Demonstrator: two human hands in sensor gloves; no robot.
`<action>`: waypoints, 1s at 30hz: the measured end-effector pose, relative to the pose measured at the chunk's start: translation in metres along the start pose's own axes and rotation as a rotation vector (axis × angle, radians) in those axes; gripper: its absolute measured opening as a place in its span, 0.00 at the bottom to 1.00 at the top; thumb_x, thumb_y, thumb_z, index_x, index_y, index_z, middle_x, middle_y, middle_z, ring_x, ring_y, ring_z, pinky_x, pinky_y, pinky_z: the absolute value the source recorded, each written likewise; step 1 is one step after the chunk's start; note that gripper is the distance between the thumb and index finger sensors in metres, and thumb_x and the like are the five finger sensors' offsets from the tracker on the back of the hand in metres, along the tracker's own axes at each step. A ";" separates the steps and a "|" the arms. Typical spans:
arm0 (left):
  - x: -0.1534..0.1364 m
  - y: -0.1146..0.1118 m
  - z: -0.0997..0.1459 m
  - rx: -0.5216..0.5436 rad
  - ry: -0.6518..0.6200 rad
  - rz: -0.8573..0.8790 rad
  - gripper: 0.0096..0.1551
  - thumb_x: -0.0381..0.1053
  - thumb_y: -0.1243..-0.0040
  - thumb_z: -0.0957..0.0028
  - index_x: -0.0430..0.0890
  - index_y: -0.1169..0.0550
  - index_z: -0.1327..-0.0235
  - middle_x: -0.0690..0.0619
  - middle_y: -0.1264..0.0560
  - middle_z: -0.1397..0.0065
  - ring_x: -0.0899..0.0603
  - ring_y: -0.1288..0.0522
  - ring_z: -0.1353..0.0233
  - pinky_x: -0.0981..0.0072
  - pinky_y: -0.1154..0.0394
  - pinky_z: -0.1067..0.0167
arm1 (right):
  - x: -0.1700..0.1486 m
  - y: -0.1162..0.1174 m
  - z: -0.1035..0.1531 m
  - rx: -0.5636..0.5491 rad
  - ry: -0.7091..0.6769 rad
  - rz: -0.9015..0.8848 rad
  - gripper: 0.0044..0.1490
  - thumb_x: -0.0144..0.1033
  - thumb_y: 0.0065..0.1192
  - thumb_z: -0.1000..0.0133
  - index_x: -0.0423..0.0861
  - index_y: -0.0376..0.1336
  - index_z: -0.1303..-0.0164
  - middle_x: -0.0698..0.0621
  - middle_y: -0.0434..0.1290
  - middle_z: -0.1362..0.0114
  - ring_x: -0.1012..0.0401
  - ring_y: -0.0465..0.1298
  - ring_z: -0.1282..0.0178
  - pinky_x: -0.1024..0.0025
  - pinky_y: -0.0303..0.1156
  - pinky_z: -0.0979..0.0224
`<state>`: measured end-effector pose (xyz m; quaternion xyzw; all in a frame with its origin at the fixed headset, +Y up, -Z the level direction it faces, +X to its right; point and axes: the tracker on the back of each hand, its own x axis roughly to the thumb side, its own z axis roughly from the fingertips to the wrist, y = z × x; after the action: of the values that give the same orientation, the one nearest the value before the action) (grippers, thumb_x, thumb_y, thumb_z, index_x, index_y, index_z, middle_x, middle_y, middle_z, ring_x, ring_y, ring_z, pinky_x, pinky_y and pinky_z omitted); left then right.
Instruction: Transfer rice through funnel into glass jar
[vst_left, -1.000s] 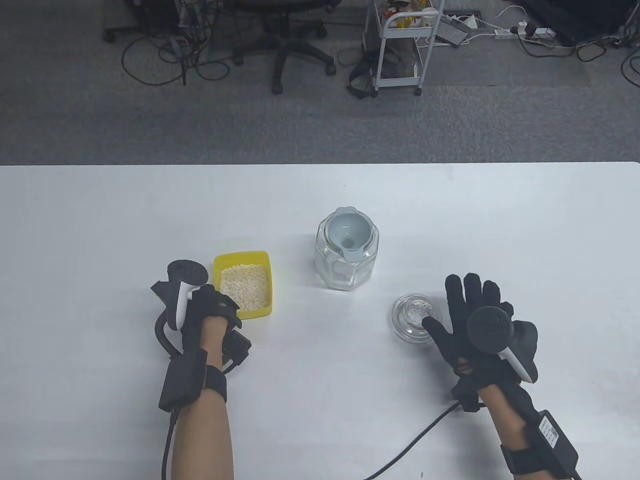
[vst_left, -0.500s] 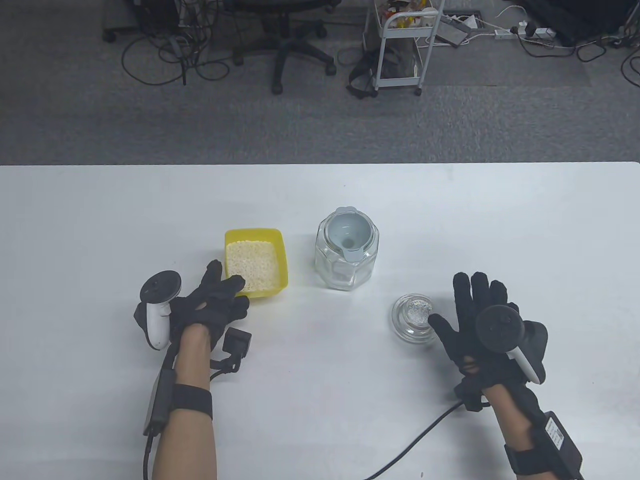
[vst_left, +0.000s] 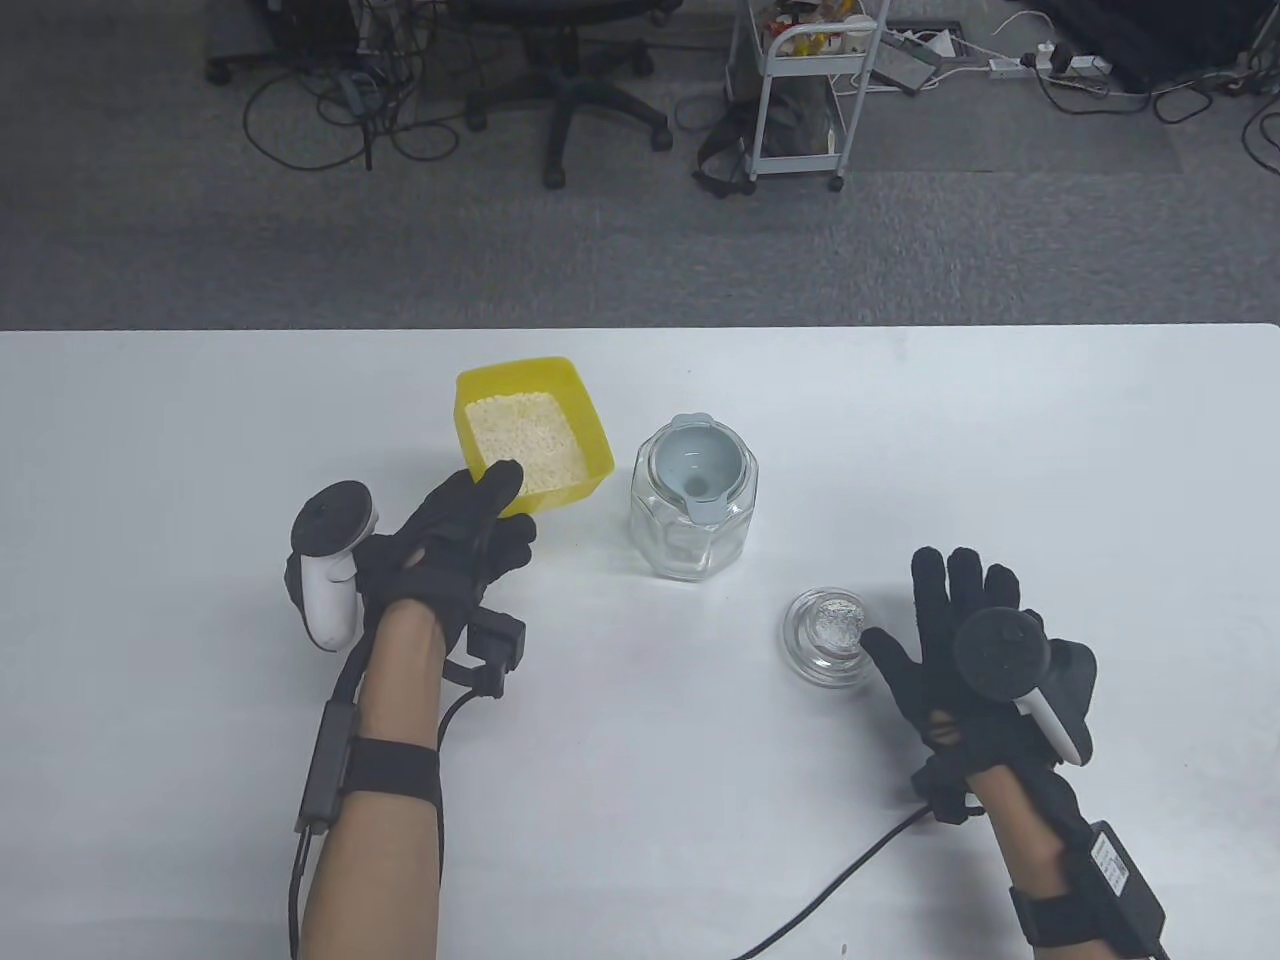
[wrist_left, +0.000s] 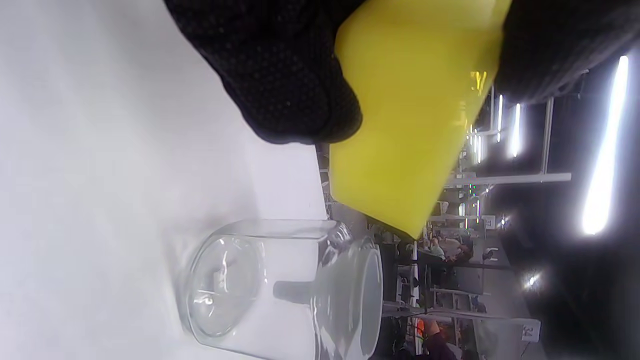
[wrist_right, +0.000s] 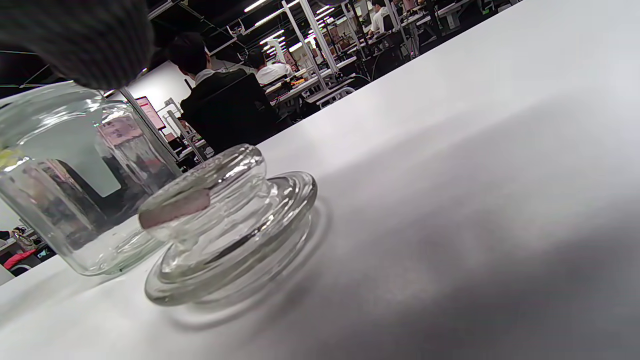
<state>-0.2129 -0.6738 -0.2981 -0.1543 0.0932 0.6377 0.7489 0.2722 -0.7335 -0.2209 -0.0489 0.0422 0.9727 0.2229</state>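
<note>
Table view: on the white table (vst_left: 150, 450) stands the glass jar (vst_left: 692, 530), upright, with the pale funnel (vst_left: 698, 470) seated in its mouth. Just left of it, the left hand (vst_left: 450, 545) grips the near wall of the yellow tub (vst_left: 533, 435), which is tilted and holds the rice (vst_left: 525, 440). The right hand (vst_left: 960, 640) lies flat on the table, fingers spread, holding nothing, its thumb beside the glass lid (vst_left: 828, 635).

Bright, even overhead light; soft shadows; wrist views blurred
</note>
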 end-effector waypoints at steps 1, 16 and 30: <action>0.007 -0.004 0.000 0.032 -0.008 -0.046 0.61 0.77 0.36 0.38 0.38 0.48 0.16 0.40 0.34 0.17 0.44 0.17 0.26 0.63 0.13 0.34 | 0.000 0.000 0.000 -0.001 0.000 0.003 0.57 0.75 0.56 0.51 0.66 0.33 0.22 0.46 0.36 0.09 0.40 0.33 0.13 0.29 0.35 0.23; 0.056 -0.056 -0.003 0.275 -0.135 -0.410 0.59 0.78 0.30 0.46 0.46 0.42 0.17 0.48 0.27 0.20 0.50 0.12 0.29 0.65 0.11 0.35 | 0.001 0.000 -0.001 -0.008 -0.014 0.004 0.57 0.75 0.56 0.51 0.65 0.33 0.22 0.46 0.36 0.09 0.40 0.33 0.13 0.29 0.35 0.23; 0.065 -0.086 -0.003 0.370 -0.252 -0.620 0.60 0.79 0.28 0.51 0.53 0.42 0.17 0.53 0.28 0.19 0.52 0.13 0.27 0.65 0.13 0.32 | 0.001 0.000 -0.001 -0.017 -0.022 0.007 0.57 0.75 0.56 0.51 0.65 0.33 0.22 0.46 0.36 0.09 0.40 0.33 0.13 0.29 0.35 0.23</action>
<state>-0.1174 -0.6268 -0.3135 0.0423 0.0628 0.3674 0.9270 0.2712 -0.7335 -0.2222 -0.0400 0.0318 0.9743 0.2194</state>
